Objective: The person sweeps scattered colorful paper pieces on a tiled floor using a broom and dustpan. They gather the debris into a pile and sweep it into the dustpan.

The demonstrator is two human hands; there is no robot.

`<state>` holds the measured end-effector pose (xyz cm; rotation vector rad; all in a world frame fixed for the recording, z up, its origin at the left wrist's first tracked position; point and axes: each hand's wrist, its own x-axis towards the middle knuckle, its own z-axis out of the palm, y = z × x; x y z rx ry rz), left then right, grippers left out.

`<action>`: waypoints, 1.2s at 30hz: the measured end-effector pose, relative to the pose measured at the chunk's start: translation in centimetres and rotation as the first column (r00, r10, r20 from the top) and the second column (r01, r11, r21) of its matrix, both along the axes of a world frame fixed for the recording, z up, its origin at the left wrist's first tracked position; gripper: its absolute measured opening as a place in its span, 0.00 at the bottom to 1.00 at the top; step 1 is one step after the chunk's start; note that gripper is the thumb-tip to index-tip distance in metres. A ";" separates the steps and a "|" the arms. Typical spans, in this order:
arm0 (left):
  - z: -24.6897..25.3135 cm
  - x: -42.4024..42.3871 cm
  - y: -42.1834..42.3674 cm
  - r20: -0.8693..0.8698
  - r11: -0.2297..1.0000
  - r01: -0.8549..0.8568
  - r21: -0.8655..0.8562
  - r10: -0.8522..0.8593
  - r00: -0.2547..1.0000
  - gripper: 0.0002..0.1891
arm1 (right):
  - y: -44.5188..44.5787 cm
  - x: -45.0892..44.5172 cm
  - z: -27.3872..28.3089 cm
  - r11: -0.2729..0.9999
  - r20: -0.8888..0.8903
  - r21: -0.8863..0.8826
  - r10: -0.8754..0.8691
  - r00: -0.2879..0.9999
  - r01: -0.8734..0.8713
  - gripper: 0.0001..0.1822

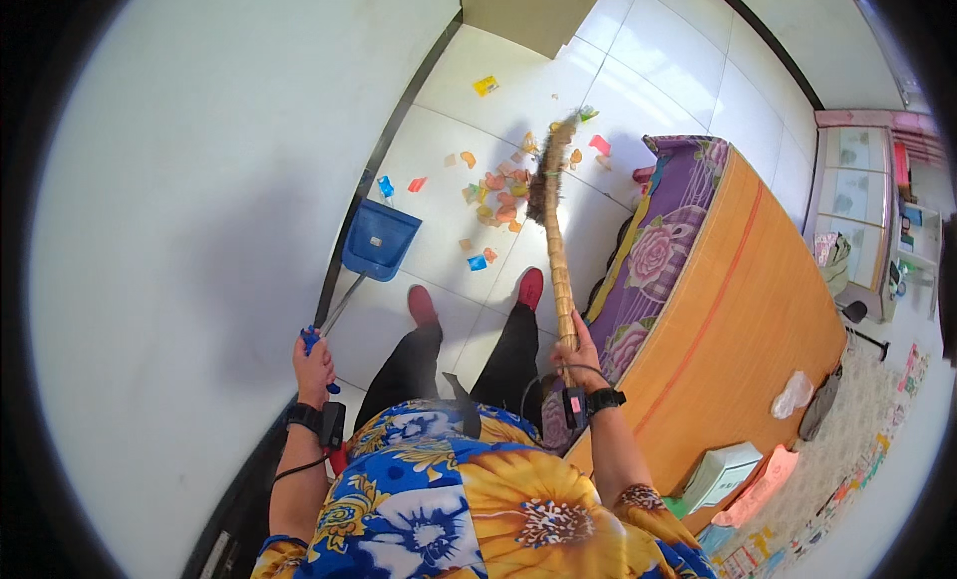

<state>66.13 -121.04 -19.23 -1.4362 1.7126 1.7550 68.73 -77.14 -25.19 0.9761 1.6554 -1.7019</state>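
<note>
My left hand [314, 366] is closed around the blue handle of a long-handled dustpan, whose blue plastic pan [380, 239] rests on the tiles by the wall. My right hand [582, 355] grips the bound straw handle of a broom [557, 243]. The broom's dark bristles touch the floor at the right edge of a loose pile of orange, pink and yellow scraps [502, 194]. Around it lie a yellow wrapper [485, 86], a blue wrapper [477, 263] and a red piece [599, 145]. Another blue wrapper [385, 186] lies just beyond the pan.
A bed [733, 317] with an orange mat and purple floral cover stands close on my right. The white wall [209, 205] runs along my left. A beige cabinet [531, 15] juts in ahead. My feet in red shoes [530, 288] stand between pan and broom.
</note>
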 end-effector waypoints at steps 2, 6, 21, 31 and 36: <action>-0.1 1.5 1.3 -0.019 0.994 -0.108 -0.005 0.108 0.994 0.09 | 2.3 -1.2 1.6 0.985 0.121 -0.067 0.164 0.979 -0.157 0.39; 0.3 5.3 4.6 -0.108 0.974 -0.228 -0.008 0.226 0.968 0.08 | 4.9 -2.0 -0.4 0.894 0.165 -0.181 0.438 0.884 -0.409 0.33; 1.8 8.9 15.0 -0.081 0.887 -0.456 -0.078 0.450 0.889 0.10 | 14.8 -12.7 -3.3 0.519 0.182 0.630 0.624 0.760 -0.577 0.27; 0.4 10.4 15.1 -0.036 0.818 -0.570 -0.080 0.569 0.822 0.09 | 6.7 -15.1 -2.8 0.720 -0.024 0.223 0.678 0.735 -0.657 0.26; 0.1 9.6 12.4 0.000 0.818 -0.572 -0.060 0.573 0.820 0.07 | 4.4 -16.7 -9.5 0.696 0.024 0.045 0.716 0.697 -0.717 0.26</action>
